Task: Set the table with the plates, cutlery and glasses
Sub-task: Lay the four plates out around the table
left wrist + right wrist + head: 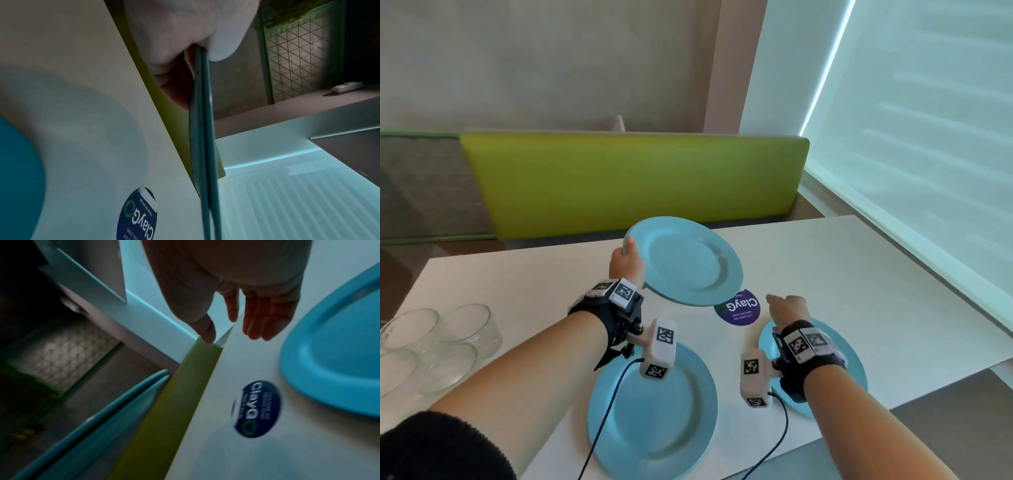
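Note:
My left hand (627, 255) grips the left rim of a light blue plate (685, 263), thumb on top, and holds it tilted above the far half of the white table (842, 260). In the left wrist view the held plates (203, 146) show two stacked edges pinched in that hand (185, 40). A second blue plate (654, 411) lies flat at the near edge, and a third plate (854, 356) lies at the near right. My right hand (787, 306) hovers above the third plate's far rim. Its fingers (265, 318) are straight and empty.
Several clear glasses (431, 346) stand clustered at the table's left edge. A round purple sticker (738, 308) sits mid-table between the plates. A green bench back (633, 181) runs behind the table, and a window blind (911, 154) closes the right side.

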A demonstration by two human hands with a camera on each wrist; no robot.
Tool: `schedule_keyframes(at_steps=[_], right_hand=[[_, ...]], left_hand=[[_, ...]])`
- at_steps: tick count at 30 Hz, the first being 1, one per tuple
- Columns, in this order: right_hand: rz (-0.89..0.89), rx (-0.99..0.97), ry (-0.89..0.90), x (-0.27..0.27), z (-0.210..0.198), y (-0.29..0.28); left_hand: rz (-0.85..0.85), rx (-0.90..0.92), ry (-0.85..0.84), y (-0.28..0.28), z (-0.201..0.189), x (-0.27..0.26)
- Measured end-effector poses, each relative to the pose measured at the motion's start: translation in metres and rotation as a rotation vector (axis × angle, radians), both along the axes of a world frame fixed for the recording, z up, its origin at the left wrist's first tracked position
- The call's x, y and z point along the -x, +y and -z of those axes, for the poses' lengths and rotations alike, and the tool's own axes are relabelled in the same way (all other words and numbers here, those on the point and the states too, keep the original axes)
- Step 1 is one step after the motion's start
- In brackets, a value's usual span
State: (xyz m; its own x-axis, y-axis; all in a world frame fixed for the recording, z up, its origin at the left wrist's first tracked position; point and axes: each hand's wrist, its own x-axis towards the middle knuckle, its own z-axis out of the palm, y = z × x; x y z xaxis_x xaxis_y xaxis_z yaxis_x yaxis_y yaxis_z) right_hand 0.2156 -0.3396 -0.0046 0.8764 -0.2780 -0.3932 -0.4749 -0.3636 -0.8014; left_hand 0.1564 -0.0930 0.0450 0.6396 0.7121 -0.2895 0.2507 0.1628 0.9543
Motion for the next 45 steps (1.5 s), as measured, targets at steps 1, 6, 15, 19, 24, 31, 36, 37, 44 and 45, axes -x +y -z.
schedule_keyframes(at_steps=[1, 6, 15, 19, 24, 31, 36, 37, 44, 45], right_hand=[[-0.054, -0.018, -0.022, -0.006, -0.002, 0.014], [-0.283, 0.026, -0.069, -0.011, -0.023, 0.080], [-0.336, 0.153, -0.105, -0.019, -0.023, 0.135], [-0.284, 0.140, -0.109, -0.022, -0.020, 0.156], [-0.167, 0.038, -0.094, -0.020, -0.014, 0.174], [-0.064, -0.336, 0.017, -0.013, -0.009, 0.185], [-0.014, -0.610, 0.128, -0.027, -0.006, 0.186], [-0.004, -0.632, 0.136, -0.032, -0.004, 0.185], [0.079, -0.675, 0.141, -0.059, 0.017, 0.179], [0.099, -0.673, 0.145, -0.062, 0.021, 0.179]], left_hand=[[-0.005, 0.021, -0.012, 0.003, 0.001, 0.000], [-0.025, 0.061, -0.015, 0.034, 0.017, -0.003], [0.052, 0.141, 0.015, 0.087, 0.014, -0.004], [0.064, 0.254, -0.027, 0.110, 0.019, -0.016], [0.068, 0.362, -0.035, 0.135, 0.027, -0.026], [0.087, 0.403, 0.008, 0.157, 0.041, -0.037], [0.007, 0.400, 0.018, 0.169, 0.043, -0.046], [-0.020, 0.384, 0.024, 0.174, 0.045, -0.049], [-0.308, 0.193, 0.050, 0.219, 0.066, -0.061], [-0.351, 0.165, 0.055, 0.222, 0.061, -0.059]])
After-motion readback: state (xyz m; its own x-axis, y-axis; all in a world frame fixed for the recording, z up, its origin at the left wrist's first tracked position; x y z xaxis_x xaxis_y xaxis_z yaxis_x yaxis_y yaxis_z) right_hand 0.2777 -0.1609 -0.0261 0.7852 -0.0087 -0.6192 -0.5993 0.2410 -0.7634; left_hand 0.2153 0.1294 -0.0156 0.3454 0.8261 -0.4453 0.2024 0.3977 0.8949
